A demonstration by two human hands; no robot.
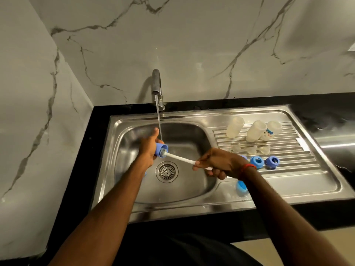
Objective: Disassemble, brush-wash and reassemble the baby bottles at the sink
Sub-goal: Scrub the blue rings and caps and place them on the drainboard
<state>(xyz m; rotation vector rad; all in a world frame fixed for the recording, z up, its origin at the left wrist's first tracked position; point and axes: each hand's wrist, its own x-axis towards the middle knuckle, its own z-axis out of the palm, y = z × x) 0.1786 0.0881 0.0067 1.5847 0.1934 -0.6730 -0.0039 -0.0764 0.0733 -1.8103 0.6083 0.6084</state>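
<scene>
Now, over the sink (pixel 184 135), your left hand (pixel 148 151) curls round a blue cap (pixel 160 148) under the running tap (pixel 156 81), its mouth facing right. Your right hand (pixel 217 163) pinches the brush (pixel 180 158) by its handle; from that grip the shaft runs up and left straight into the cap, bristles inside. 3 bottles (pixel 253 131) sit on the drainer (pixel 288 150).

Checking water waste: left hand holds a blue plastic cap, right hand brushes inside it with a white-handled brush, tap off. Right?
No: the head view shows water streaming from the curved metal tap down to the blue plastic cap; the rest holds.
</scene>
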